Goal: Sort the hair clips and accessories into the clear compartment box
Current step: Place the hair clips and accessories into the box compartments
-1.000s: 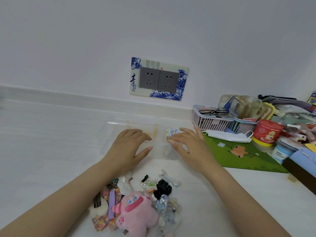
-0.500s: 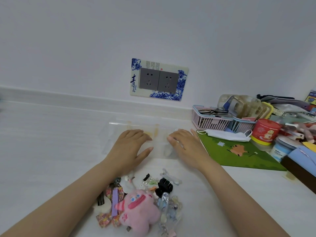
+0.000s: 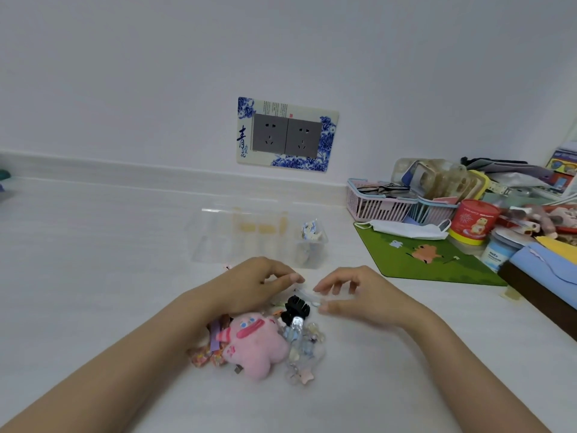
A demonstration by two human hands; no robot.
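Just beyond the black claw clip (image 3: 295, 306), our left hand (image 3: 259, 284) and right hand (image 3: 359, 296) curl near a pale clip (image 3: 309, 296); we cannot tell if either grip holds it, so it may slip.

Grey double wall socket (image 3: 287, 134) in a blue-and-white floral surround above a white countertop (image 3: 93, 245), pink slatted plastic basket (image 3: 374, 210) holding black-framed glasses (image 3: 382, 189) at right, white face mask (image 3: 406, 230) lying along the far edge of a green rectangular mat (image 3: 431, 264), red round cartoon-printed tin (image 3: 473, 221) just beside the mask.
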